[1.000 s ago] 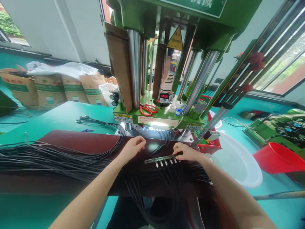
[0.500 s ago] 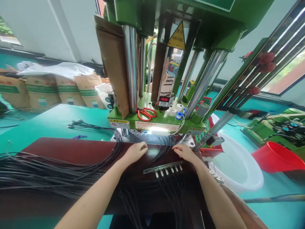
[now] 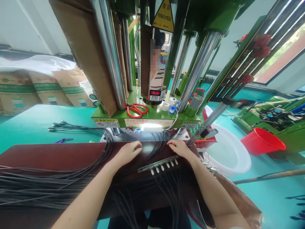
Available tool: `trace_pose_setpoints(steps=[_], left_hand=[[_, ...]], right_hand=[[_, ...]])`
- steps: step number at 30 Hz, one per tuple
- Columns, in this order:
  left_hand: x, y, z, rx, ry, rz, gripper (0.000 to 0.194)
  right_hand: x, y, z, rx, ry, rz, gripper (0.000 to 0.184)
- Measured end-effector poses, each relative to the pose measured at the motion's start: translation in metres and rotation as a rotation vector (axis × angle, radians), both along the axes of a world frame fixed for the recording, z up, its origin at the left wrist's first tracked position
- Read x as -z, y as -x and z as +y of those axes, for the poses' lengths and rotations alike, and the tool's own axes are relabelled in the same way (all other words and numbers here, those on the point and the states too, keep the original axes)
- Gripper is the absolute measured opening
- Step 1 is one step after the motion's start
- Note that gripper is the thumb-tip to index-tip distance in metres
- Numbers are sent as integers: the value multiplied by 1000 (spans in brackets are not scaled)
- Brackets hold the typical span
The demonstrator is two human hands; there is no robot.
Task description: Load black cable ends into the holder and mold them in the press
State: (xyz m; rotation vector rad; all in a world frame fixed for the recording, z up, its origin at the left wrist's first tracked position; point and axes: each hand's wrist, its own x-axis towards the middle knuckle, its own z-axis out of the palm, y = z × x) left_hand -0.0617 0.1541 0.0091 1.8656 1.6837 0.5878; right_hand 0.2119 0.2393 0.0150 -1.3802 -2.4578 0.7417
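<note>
My left hand (image 3: 130, 151) rests on the dark red-brown board (image 3: 59, 154) just left of a bundle of thin black cables (image 3: 155, 144). Its fingers are loosely curled, with a gap at the thumb and nothing visible in them. On the bundle's right side lies my right hand (image 3: 178, 148), fingers slightly apart and pointing towards the cables; whether they touch is unclear. The cables run under the green press (image 3: 109, 117), whose lower gap is mostly hidden. Nearer me, a metal bar (image 3: 157, 163) with several silver clips lies on the board, with cables hanging from it.
Red-handled scissors (image 3: 137, 110) and white spools (image 3: 165, 106) sit on the press ledge. More black cables (image 3: 35, 187) cover the board's left. A white tub (image 3: 234, 156) and red bucket (image 3: 263, 141) stand right. A person in a striped top (image 3: 157, 79) shows between the columns.
The view has shifted closer to the press and turned slightly, so things appear further left. Both hands keep nearly the same place beside the cables.
</note>
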Motion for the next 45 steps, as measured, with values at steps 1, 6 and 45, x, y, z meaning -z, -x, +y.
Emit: trace_pose_setpoints(steps=[1,6,45], left_hand=[[0,0,0,0,0,-6,17],[-1,1,-1,10,-3,-23,18],[8,7,2,25,3,-56,22]], right_hand=[[0,0,0,1,-2,-2,26],[0,0,-1,8,-11,-4,26],[-1,1,-5,44,-11,46,25]])
